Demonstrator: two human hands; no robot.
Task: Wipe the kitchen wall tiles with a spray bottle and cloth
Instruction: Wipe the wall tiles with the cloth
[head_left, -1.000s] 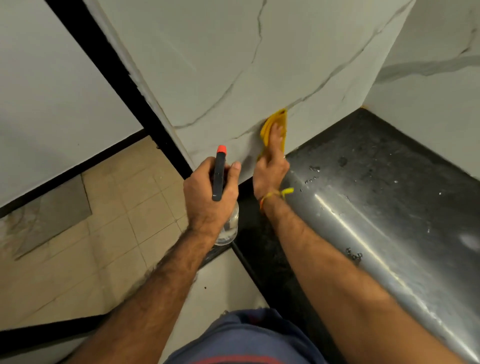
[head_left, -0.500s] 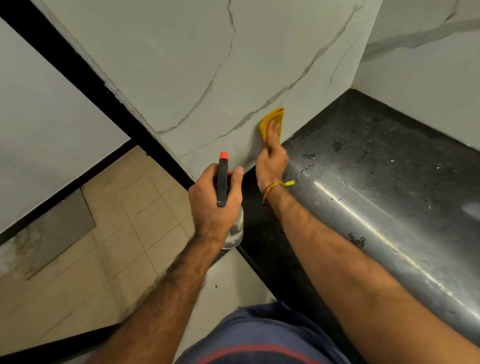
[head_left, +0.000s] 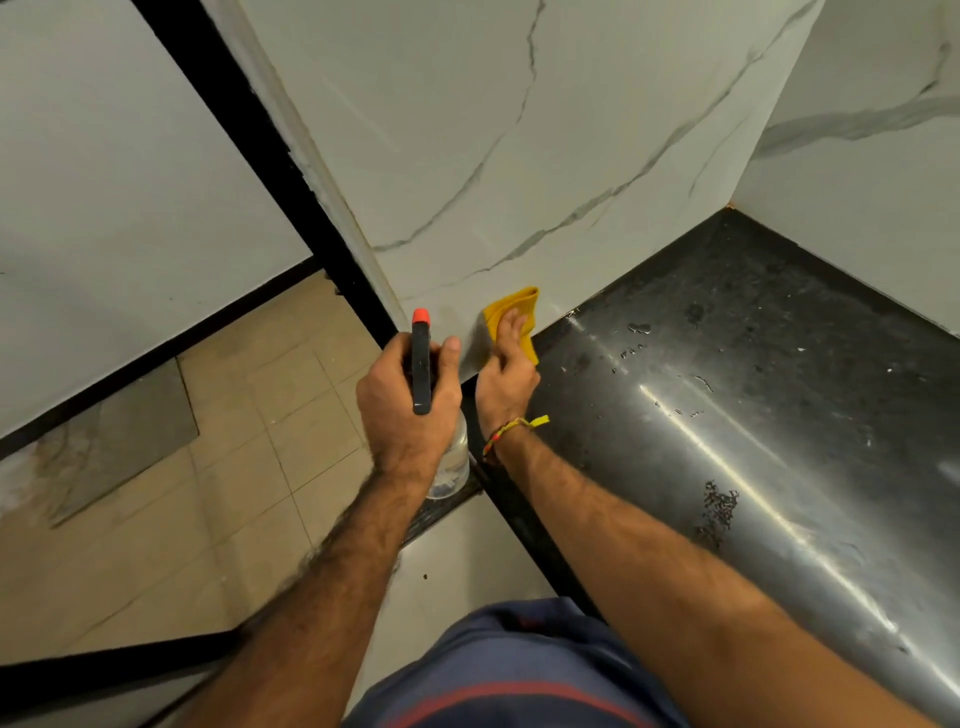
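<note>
My right hand presses a folded yellow cloth flat against the white marbled wall tile, low down where the tile meets the counter. My left hand grips a spray bottle with a black head and an orange nozzle tip; its clear body shows below my fist. The bottle is held upright just left of the cloth hand, close to the tile's outer corner.
A black stone counter with water drops runs to the right, meeting a second marbled wall at the back corner. A black trim strip edges the tiled wall on the left. Beige floor tiles lie below left.
My right hand has slid the cloth down the tile from mid-height to its bottom edge by the counter. The left hand keeps holding the bottle beside it.
</note>
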